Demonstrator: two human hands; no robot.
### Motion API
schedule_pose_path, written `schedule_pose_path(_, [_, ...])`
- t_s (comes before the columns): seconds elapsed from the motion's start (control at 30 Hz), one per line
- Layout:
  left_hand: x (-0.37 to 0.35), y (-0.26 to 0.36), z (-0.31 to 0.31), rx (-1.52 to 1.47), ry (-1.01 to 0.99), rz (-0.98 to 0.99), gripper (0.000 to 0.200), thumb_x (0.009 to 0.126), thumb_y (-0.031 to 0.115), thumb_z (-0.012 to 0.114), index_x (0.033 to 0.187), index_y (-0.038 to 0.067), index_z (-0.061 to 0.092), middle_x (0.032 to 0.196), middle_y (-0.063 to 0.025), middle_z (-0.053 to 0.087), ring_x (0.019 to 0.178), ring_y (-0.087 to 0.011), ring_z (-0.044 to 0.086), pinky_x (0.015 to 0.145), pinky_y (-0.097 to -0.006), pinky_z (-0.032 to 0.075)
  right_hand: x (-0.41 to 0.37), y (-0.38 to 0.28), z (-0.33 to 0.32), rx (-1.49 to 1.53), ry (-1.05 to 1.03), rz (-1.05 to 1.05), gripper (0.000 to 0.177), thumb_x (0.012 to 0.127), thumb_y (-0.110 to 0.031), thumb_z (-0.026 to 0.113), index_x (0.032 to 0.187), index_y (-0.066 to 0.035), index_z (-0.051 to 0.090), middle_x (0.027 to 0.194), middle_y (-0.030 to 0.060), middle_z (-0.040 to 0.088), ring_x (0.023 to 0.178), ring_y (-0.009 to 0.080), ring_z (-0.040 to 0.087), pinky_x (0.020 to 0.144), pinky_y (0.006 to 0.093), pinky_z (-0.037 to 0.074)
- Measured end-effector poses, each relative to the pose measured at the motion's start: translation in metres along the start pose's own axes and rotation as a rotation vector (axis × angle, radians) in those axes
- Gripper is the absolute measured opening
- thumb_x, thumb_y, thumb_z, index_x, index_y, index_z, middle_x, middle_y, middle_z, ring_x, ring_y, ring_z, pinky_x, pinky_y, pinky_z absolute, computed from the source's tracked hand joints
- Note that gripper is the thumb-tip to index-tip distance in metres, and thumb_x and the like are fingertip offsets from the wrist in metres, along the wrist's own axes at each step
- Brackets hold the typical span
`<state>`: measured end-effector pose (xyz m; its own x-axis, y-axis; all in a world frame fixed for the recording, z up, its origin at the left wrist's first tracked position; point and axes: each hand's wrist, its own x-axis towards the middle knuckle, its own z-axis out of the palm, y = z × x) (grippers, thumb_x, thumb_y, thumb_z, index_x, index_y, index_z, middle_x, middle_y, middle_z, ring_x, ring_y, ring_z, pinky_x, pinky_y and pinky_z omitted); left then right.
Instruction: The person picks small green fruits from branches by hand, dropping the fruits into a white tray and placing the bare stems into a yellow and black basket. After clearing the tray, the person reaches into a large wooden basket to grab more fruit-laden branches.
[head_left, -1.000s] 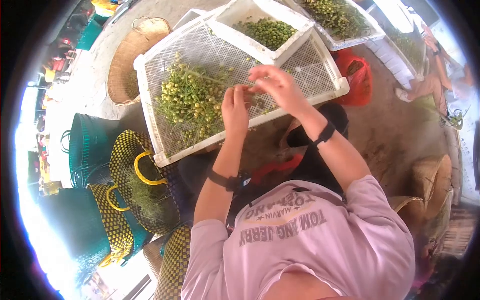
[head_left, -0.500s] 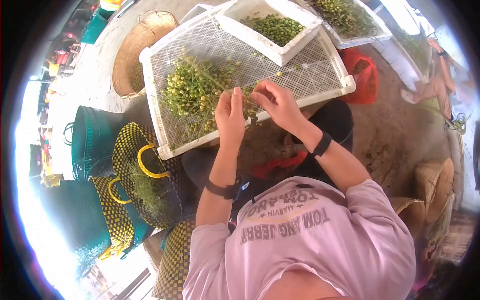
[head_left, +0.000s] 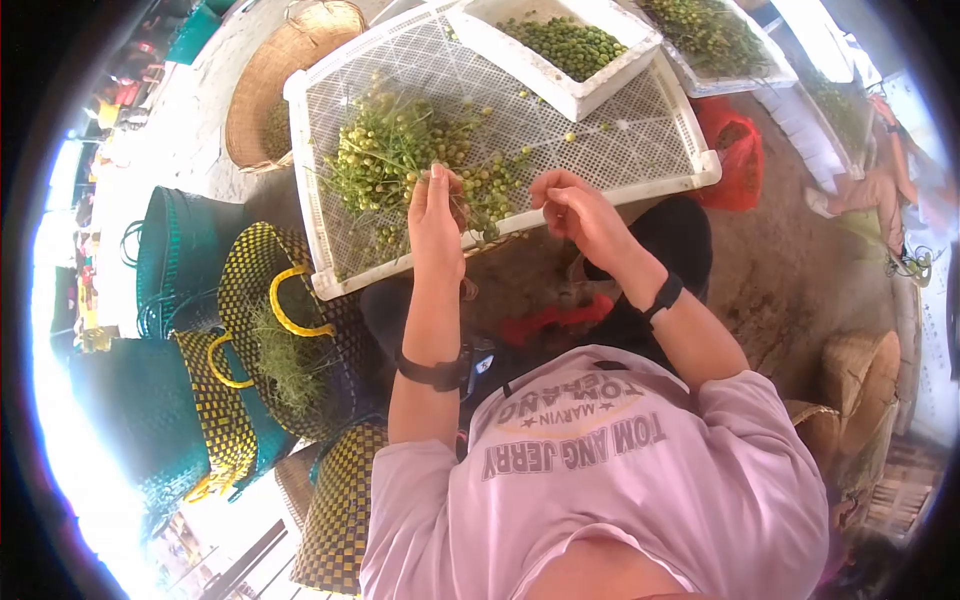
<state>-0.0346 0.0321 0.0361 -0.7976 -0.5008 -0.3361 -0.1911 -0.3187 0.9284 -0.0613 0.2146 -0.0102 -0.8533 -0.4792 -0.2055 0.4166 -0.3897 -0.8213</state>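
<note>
My left hand (head_left: 437, 218) is upright at the near edge of a white mesh tray (head_left: 335, 270), its fingers closed round a sprig of round green berries (head_left: 490, 200) that sticks out to the right. Just behind it on the tray lies a heap of berry-laden stalks (head_left: 385, 145), green with some yellowish ones. My right hand (head_left: 585, 215) is apart from the sprig, over the tray's front rim. Its fingers are curled in with thumb and fingertips together; whether anything small is in them is hidden.
A white box (head_left: 580, 95) of loose green berries rests on the tray's far right. Another white box (head_left: 715, 45) holds stalks. A red bag (head_left: 735, 160) lies right of the tray. Woven bags (head_left: 245, 265), a teal basket (head_left: 185, 260) and a round wicker basket (head_left: 255, 80) stand left.
My right hand has moved right, away from the sprig and my left hand. My left hand has shifted slightly left, still holding the sprig.
</note>
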Motion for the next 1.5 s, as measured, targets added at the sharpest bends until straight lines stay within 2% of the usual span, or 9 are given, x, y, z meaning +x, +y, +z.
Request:
schedule_pose_path(0.23, [-0.001, -0.005, -0.008, -0.077, -0.091, -0.008, 0.023, 0.097, 0.033, 0.052, 0.091, 0.012, 0.059, 0.078, 0.0055, 0.052, 0.065, -0.0029, 0.043, 0.058, -0.0199, 0.036, 0.003, 0.007, 0.027, 0.05, -0.136, 0.19, 0.024, 0.099, -0.032, 0.049, 0.105, -0.01, 0.057, 0.085, -0.001, 0.055, 0.063, 0.0051, 0.045, 0.051, 0.0199, 0.031])
schedule_pose_path(0.3, [0.002, -0.007, -0.016, -0.01, -0.202, -0.024, 0.02, 0.097, 0.026, 0.052, 0.104, 0.009, 0.059, 0.096, 0.0022, 0.057, 0.083, -0.0098, 0.054, 0.072, -0.0256, 0.045, 0.004, 0.008, 0.029, 0.101, -0.157, 0.213, 0.023, 0.098, -0.032, 0.05, 0.105, -0.01, 0.057, 0.084, -0.0008, 0.056, 0.062, 0.0053, 0.045, 0.05, 0.0193, 0.031])
schedule_pose_path(0.57, [-0.006, -0.004, -0.026, 0.186, -0.326, 0.144, 0.019, 0.098, 0.022, 0.051, 0.104, 0.006, 0.06, 0.092, 0.0016, 0.058, 0.081, -0.0072, 0.053, 0.071, -0.0244, 0.044, 0.004, 0.015, 0.028, 0.158, -0.275, 0.212, 0.015, 0.098, -0.024, 0.051, 0.1, -0.011, 0.054, 0.079, -0.0017, 0.05, 0.059, 0.0051, 0.041, 0.048, 0.019, 0.029])
schedule_pose_path(0.7, [-0.011, 0.0, -0.028, 0.269, -0.347, 0.248, 0.02, 0.098, 0.019, 0.051, 0.108, 0.004, 0.061, 0.09, 0.001, 0.06, 0.081, -0.0064, 0.055, 0.07, -0.023, 0.044, 0.001, 0.004, 0.041, 0.248, -0.165, 0.32, 0.014, 0.096, -0.024, 0.054, 0.097, -0.01, 0.053, 0.074, -0.0007, 0.052, 0.056, 0.0046, 0.041, 0.047, 0.0207, 0.029])
schedule_pose_path(0.93, [-0.011, -0.005, -0.031, 0.276, -0.291, 0.298, 0.02, 0.098, 0.018, 0.052, 0.11, 0.005, 0.061, 0.09, 0.0016, 0.06, 0.079, -0.0051, 0.053, 0.067, -0.0217, 0.042, 0.0, 0.014, 0.039, 0.261, -0.182, 0.214, 0.011, 0.095, -0.021, 0.057, 0.097, -0.011, 0.054, 0.079, -0.0024, 0.051, 0.062, 0.0045, 0.041, 0.052, 0.02, 0.031])
schedule_pose_path(1.23, [-0.008, -0.006, -0.035, -0.143, -0.126, 0.06, 0.019, 0.098, 0.014, 0.051, 0.109, 0.005, 0.063, 0.078, 0.0053, 0.054, 0.066, -0.0013, 0.044, 0.057, -0.0179, 0.036, 0.002, 0.005, 0.031, 0.414, -0.103, 0.205, 0.013, 0.095, -0.025, 0.055, 0.095, -0.012, 0.055, 0.082, -0.003, 0.053, 0.067, 0.0072, 0.044, 0.058, 0.0218, 0.035])
schedule_pose_path(1.3, [-0.005, -0.007, -0.041, -0.28, -0.336, 0.007, 0.021, 0.097, 0.017, 0.053, 0.112, 0.004, 0.06, 0.091, 0.0008, 0.062, 0.073, -0.0047, 0.059, 0.059, -0.0194, 0.047, 0.004, 0.011, 0.029, 0.402, -0.103, 0.267, 0.014, 0.095, -0.026, 0.054, 0.095, -0.012, 0.056, 0.081, -0.0027, 0.052, 0.067, 0.0076, 0.043, 0.057, 0.0224, 0.035])
schedule_pose_path(1.4, [-0.01, -0.007, -0.037, -0.27, -0.325, -0.022, 0.023, 0.097, 0.017, 0.053, 0.114, 0.003, 0.059, 0.091, -0.0002, 0.063, 0.072, -0.005, 0.06, 0.057, -0.0183, 0.047, 0.004, 0.016, 0.036, 0.343, -0.194, 0.285, 0.015, 0.095, -0.026, 0.055, 0.098, -0.011, 0.056, 0.083, -0.002, 0.05, 0.067, 0.0082, 0.043, 0.057, 0.0219, 0.035])
schedule_pose_path(1.5, [-0.009, -0.01, -0.038, -0.224, -0.334, -0.031, 0.023, 0.097, 0.017, 0.053, 0.115, 0.003, 0.058, 0.091, -0.0006, 0.063, 0.072, -0.0049, 0.059, 0.058, -0.0183, 0.047, 0.001, 0.01, 0.047, 0.213, -0.054, 0.29, 0.016, 0.096, -0.027, 0.055, 0.095, -0.012, 0.055, 0.08, -0.0031, 0.048, 0.066, 0.0074, 0.042, 0.056, 0.022, 0.033])
